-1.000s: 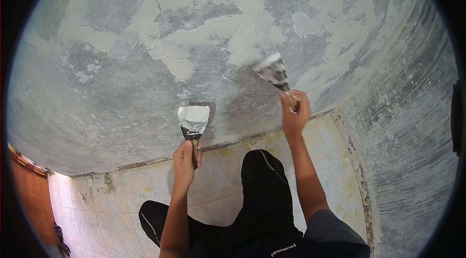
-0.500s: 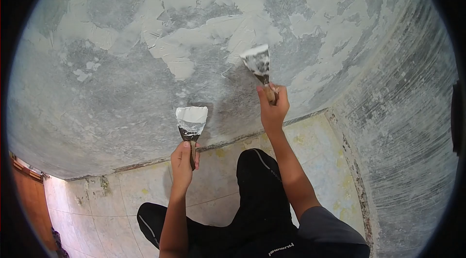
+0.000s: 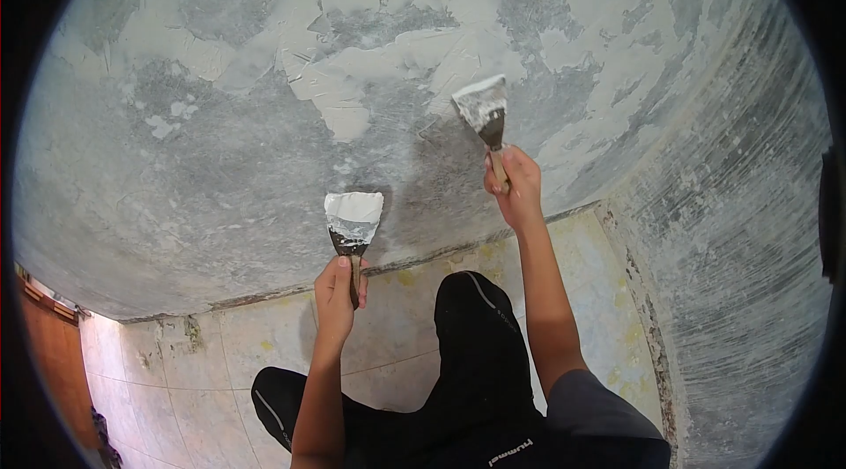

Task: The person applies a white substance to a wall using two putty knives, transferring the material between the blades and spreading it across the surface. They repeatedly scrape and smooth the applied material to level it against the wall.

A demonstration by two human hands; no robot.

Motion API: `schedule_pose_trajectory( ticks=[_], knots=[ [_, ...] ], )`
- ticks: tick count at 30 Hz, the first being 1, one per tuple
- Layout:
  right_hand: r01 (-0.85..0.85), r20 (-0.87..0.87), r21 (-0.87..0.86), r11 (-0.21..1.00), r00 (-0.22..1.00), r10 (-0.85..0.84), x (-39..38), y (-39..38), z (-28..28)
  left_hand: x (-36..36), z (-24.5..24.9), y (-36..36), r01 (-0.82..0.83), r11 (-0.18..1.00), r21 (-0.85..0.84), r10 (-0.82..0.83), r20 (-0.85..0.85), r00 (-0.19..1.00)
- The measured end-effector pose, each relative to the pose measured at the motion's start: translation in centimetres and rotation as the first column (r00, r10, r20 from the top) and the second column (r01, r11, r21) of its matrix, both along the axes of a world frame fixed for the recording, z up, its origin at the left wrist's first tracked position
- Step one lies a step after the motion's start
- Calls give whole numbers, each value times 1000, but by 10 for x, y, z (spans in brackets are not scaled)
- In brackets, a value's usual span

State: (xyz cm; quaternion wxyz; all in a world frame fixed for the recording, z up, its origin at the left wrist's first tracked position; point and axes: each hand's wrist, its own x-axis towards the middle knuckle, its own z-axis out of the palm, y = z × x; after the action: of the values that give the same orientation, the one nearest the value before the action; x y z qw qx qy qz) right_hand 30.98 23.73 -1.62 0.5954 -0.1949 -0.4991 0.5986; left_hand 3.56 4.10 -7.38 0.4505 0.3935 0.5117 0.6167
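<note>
My left hand (image 3: pixel 336 293) is closed on the handle of a putty knife (image 3: pixel 352 235), its blade pointing up and its upper part covered with thick white putty. A second putty knife (image 3: pixel 486 112) is gripped in my right hand (image 3: pixel 520 180), higher and to the right. White putty lines its front edge, and its grey blade is smeared. That blade overlaps the grey wall (image 3: pixel 264 160) in this view, close to patches of pale putty (image 3: pixel 344 112) spread over the wall's upper part. Bare grey plaster shows lower down.
A second wall (image 3: pixel 731 231), streaked grey, meets the first at a corner on the right. Below lies a tiled floor (image 3: pixel 185 381) with yellowish stains, and my knees in black trousers are bent close to the wall. Brown wood (image 3: pixel 53 354) stands at the far left.
My right hand and its putty knife have shifted slightly right, and the blade has turned to lean further left. The left hand keeps its hold, nearly in place. The view has shifted a little.
</note>
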Motion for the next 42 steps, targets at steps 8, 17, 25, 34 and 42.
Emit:
schedule_pose_trajectory(
  ticks=[8,17,25,34,42],
  knots=[
    [134,47,-92,987,990,-130,30,11,-76,-2,-4,-9,-6,1000,14,6,-2,1000],
    [187,42,-49,981,982,-185,2,17,-48,-1,-2,-5,-27,999,23,27,13,1000],
    [106,2,-148,983,994,-107,23,-66,-78,3,-1,-1,18,999,33,-17,-23,1000],
    [510,344,436,742,667,-661,-9,-82,-12,7,8,1,47,998,33,-49,36,998],
    [558,163,776,293,272,-949,-14,-48,42,6,9,2,49,998,39,-49,2,999]
  ],
)
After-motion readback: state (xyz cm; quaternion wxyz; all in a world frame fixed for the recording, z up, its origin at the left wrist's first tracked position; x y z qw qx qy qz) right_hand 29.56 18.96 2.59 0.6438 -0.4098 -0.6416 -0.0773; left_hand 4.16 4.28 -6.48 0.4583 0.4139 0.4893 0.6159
